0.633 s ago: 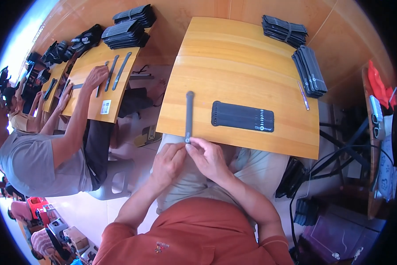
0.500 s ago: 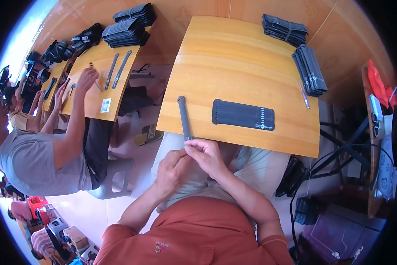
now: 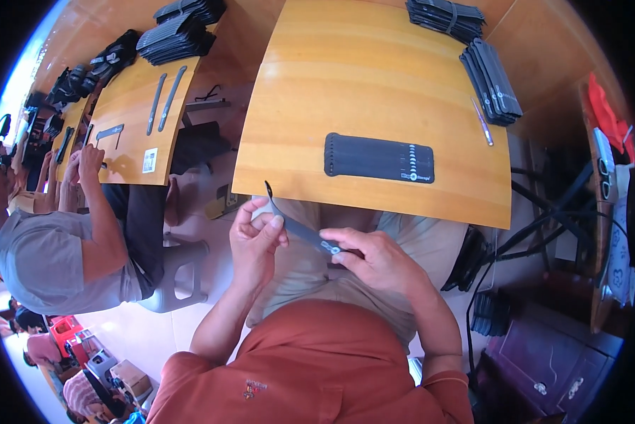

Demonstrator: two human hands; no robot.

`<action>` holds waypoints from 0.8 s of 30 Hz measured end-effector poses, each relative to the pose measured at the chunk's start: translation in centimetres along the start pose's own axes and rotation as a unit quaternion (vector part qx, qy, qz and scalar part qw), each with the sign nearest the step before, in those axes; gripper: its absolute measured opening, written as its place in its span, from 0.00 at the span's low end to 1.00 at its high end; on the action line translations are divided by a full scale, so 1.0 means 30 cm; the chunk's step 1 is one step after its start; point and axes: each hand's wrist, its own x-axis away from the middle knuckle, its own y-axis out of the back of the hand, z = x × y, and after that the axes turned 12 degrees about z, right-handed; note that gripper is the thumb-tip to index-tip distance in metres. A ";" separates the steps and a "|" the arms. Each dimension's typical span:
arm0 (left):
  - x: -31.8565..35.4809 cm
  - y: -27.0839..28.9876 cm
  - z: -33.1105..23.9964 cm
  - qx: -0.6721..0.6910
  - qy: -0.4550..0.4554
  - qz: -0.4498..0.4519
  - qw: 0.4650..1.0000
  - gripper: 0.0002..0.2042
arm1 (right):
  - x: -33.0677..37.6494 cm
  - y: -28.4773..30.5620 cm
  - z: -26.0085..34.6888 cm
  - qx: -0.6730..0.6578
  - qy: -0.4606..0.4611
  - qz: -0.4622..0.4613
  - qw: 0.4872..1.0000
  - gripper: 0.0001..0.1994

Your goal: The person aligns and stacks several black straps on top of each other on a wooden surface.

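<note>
In front of my lap, off the near edge of the table, I hold a dark grey strap (image 3: 302,230) stretched between both hands. My left hand (image 3: 256,239) pinches it near its far end, and that tip curls up past the fingers. My right hand (image 3: 370,256) grips the other end between thumb and fingers, beside a pale round mark. Beyond the hands, a flat dark panel of straps laid side by side (image 3: 374,157) lies on the wooden table (image 3: 331,85), with a row of pale marks near its right end.
At the table's far right are a bundle of black straps (image 3: 446,18), a second stack (image 3: 490,81) and a thin pen-like tool (image 3: 483,121). On the left, a co-worker in grey (image 3: 63,247) sits at another table (image 3: 130,106). A side shelf (image 3: 600,283) stands right.
The strap has left the table edge and is now held slanting between my hands, which have moved apart. The view has shifted, so the table sits higher.
</note>
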 end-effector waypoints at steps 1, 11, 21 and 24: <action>-0.013 -0.009 -0.004 -0.009 -0.002 -0.006 1.000 0.23 | 0.018 0.011 0.014 -0.004 0.009 -0.037 0.999 0.17; -0.119 -0.123 -0.007 -0.049 0.005 0.007 0.999 0.23 | 0.124 0.158 -0.103 0.028 -0.010 -0.156 0.987 0.10; -0.203 -0.109 0.075 -0.165 0.026 0.040 0.985 0.08 | 0.152 0.244 -0.182 -0.069 -0.012 -0.280 0.957 0.09; -0.223 -0.121 0.071 -0.197 0.043 0.049 0.978 0.10 | 0.144 0.260 -0.206 -0.101 -0.001 -0.304 0.947 0.09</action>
